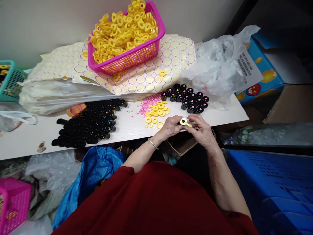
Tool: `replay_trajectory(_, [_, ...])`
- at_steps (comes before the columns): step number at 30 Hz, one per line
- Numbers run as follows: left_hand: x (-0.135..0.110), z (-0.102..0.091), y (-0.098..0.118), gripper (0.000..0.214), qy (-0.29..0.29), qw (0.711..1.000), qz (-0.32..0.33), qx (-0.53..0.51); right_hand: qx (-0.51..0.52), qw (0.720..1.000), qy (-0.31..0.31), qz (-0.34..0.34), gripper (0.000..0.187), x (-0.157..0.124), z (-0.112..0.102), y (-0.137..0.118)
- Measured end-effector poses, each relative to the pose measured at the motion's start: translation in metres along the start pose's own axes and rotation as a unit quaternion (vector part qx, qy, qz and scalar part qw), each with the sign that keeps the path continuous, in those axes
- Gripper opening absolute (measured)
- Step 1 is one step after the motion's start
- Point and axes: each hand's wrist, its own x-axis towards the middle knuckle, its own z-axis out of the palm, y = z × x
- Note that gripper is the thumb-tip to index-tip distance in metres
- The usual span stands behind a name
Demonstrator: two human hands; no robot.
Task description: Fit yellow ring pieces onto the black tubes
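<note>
Both hands meet at the front edge of the white table. My left hand [173, 126] is closed on a small black piece topped by a yellow ring-shaped part [184, 122]; most of the black piece is hidden by fingers. My right hand [201, 130] pinches the same yellow part from the other side, near its tab. Loose yellow ring parts [158, 111] lie just beyond my left hand, by a heap of pink beads [151, 102]. Black cylinders [192, 101] with coloured beads on top stand grouped beyond my right hand.
A pink basket [132, 57] heaped with yellow parts stands on printed sheets [144, 78] at the back. Many black pieces [85, 125] lie at left. Clear plastic bags [215, 62] and a blue box [264, 75] are at right. A blue crate [274, 176] stands low right.
</note>
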Motion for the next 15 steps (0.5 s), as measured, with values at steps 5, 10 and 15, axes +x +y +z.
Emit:
replay_trajectory(5, [0.000,-0.003,0.004,0.012,0.008,0.997,-0.050,-0.051,-0.065,0.996,0.033,-0.052,0.020,0.003,0.016,0.000])
replay_trajectory(10, [0.005,-0.008,0.009,0.018,0.004,0.943,-0.206,-0.260,-0.004,1.000,0.029,-0.010,0.019,0.007,0.020,-0.002])
replay_trajectory(15, [0.011,-0.005,0.014,0.030,0.024,0.917,-0.269,-0.293,0.136,0.983,0.051,0.116,0.024,0.007,0.022,-0.006])
